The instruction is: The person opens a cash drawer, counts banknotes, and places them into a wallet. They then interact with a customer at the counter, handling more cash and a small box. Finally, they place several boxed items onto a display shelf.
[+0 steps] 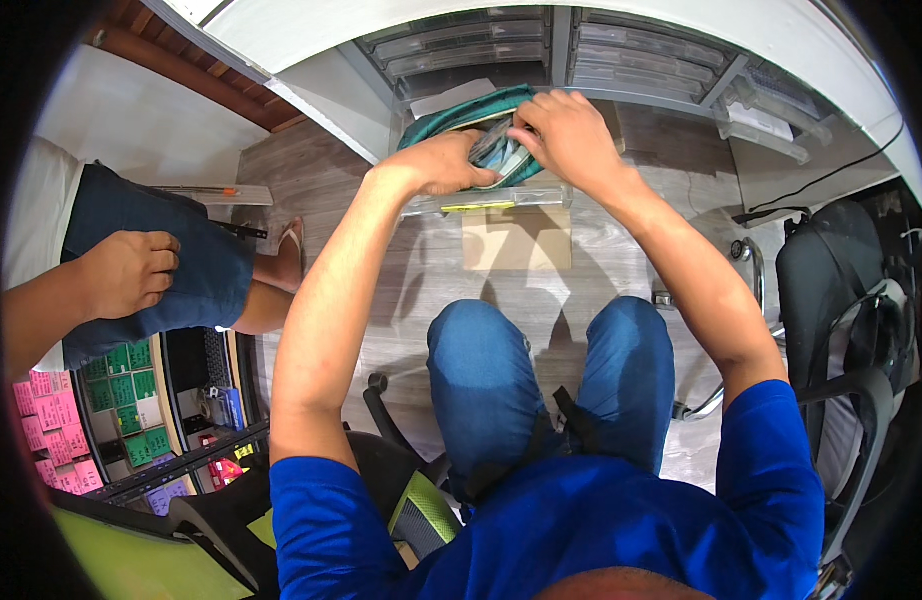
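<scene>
A teal zip pouch (473, 110) lies gaping in a pulled-out clear drawer (543, 196). Clear plastic and bluish contents (498, 150) show in its mouth, too small and partly covered to name. My left hand (441, 162) grips the near left side of the pouch, thumb and fingers curled at the opening; it is slightly blurred. At the right side of the mouth, my right hand (573, 140) bends its fingers over the rim, its thumb against the edge. Some of its fingertips are hidden.
White desk edge (381, 30) arches above the drawer units (641, 60). At left sits another person, a hand (131, 272) on dark shorts. A black office chair (831, 280) stands at right. Pink and green labelled boxes (56, 425) fill a rack at lower left.
</scene>
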Available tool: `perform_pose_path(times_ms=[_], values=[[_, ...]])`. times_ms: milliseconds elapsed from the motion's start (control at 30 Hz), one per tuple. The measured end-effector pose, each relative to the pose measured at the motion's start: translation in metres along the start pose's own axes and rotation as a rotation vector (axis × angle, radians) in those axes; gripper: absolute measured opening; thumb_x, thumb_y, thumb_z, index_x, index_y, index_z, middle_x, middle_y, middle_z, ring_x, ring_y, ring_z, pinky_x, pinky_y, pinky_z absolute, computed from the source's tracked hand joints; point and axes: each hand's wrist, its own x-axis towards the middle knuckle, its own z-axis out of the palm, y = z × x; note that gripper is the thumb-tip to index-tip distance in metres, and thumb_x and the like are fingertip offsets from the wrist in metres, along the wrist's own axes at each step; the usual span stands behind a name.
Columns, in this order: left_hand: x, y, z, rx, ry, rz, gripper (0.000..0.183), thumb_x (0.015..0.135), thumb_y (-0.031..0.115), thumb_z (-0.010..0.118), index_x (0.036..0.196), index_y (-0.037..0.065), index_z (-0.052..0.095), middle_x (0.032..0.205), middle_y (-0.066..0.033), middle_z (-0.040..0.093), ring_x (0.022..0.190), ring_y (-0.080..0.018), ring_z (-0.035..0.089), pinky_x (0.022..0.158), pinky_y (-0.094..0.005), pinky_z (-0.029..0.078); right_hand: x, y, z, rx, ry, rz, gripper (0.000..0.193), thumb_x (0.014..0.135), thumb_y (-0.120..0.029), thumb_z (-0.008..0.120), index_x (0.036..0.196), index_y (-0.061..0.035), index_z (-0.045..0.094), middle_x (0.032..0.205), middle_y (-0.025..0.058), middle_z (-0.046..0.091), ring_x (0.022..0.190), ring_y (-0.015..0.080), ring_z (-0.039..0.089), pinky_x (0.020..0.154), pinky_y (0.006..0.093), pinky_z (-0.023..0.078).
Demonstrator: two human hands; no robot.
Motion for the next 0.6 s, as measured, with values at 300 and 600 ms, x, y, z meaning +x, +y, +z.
perform_pose_path(times_ms=[300,600], values=[[0.016,-0.007,-0.012,0.02,0.029,-0.147,0.048,0.1,0.038,0.061,0.13,0.002,0.067,0.12,-0.0206,0.072,0.11,-0.0294,0.069,0.096,-0.0405,0.051,0.002,-0.011,-0.004,0.183,-0.035,-0.043,0.019,0.092,-0.024,0.072,0.103,-0.0085,0.073,0.093,0.0085,0.072,0.095,0.0284,0.064,0.09,0.041,0.047],[0.005,0.001,-0.038,-0.218,-0.171,-0.232,0.07,0.098,0.059,0.061,0.143,0.006,0.061,0.133,-0.0179,0.067,0.125,-0.0292,0.061,0.107,-0.0389,0.044,-0.002,-0.01,-0.014,0.234,-0.316,0.123,0.031,0.093,-0.021,0.072,0.122,-0.009,0.069,0.091,0.0077,0.074,0.09,0.0282,0.068,0.095,0.04,0.046]])
